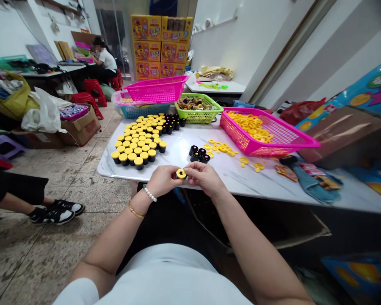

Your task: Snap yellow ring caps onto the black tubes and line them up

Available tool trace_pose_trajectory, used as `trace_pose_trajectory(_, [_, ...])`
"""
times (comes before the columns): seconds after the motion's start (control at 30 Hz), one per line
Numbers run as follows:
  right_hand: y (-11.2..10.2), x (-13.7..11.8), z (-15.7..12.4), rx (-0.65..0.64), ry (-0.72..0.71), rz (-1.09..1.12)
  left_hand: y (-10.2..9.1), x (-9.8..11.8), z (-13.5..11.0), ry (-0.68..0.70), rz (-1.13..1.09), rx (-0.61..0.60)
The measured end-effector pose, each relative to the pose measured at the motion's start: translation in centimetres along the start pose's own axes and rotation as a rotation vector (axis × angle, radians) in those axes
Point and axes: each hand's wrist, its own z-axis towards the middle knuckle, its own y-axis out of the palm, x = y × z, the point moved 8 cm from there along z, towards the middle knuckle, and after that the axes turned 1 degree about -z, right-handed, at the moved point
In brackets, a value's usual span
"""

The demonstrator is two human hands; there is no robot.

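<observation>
Both hands meet at the table's front edge around a small yellow ring (181,173). My left hand (164,179) grips it from the left, fingers closed. From the right, my right hand (204,177) pinches at its edge. Something dark shows under the ring, but the fingers cover most of it. Just beyond my right hand stand several small black cups (195,155). Loose yellow ring pieces with short stems (221,147) lie behind and right of them. To the left, many black cups with yellow lids (137,151) stand upright in a close group.
A pink basket (266,149) of yellow ring pieces stands at right. Behind are a green basket (199,115) with brown items and a tilted pink basket (158,90). A blue cloth-like item (317,184) lies near the right edge. A person (106,61) sits far left; another person's feet (57,212) are nearer.
</observation>
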Motion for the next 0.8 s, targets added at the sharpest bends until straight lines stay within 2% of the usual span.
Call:
trace_pose_trajectory(0.33, [-0.1, 0.0, 0.0, 0.073, 0.022, 0.043, -0.2, 0.0, -0.4, -0.002, 0.062, 0.045])
trace_pose_trajectory(0.57, [0.0, 0.4, 0.1, -0.029, 0.064, 0.117, 0.0, 0.2, -0.8, -0.006, 0.116, 0.098])
trace_pose_trajectory(0.8, [-1.1, 0.9, 0.3, 0.034, 0.081, 0.104, 0.0, 0.2, -1.0, -0.003, 0.135, 0.104])
